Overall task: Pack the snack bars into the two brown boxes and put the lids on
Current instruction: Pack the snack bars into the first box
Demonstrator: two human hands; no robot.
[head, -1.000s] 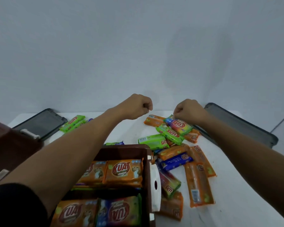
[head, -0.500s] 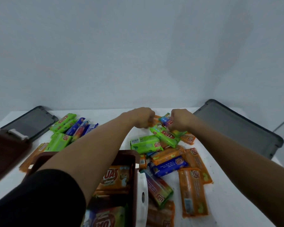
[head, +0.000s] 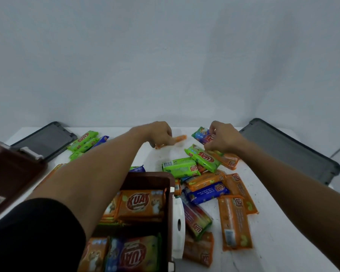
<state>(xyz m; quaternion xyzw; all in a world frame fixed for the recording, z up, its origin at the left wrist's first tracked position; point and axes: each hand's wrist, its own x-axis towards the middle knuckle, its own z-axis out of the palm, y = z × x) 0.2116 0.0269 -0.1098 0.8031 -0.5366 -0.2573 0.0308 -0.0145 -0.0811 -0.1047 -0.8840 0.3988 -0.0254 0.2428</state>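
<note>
1. Nearest the person, the open brown box (head: 170, 203) already holds several orange snack bars in its far half and mixed orange, blue and green ones in its near half; a white latch hangs on its right wall. A second brown box (head: 10, 173) sits at the left edge, its inside hidden.
2. Just right of the open box lies a loose heap of bars (head: 214, 185): glossy, flat, soft-sided wrappers overlapping one another, so I judge they would slide easily.
3. Farther out, the left hand (head: 159, 135) is curled almost closed with its fingertips on a blurred orange bar (head: 177, 139); whether it grips it I cannot tell.
4. The right hand (head: 222, 138) pinches a multicoloured bar (head: 201, 134), fingers half bent.
5. Lifting each bar clear before swinging back, then laying it flat alongside the others, should pack best.
6. Two dark lids (head: 289, 152) wait at the table's far corners.
</note>
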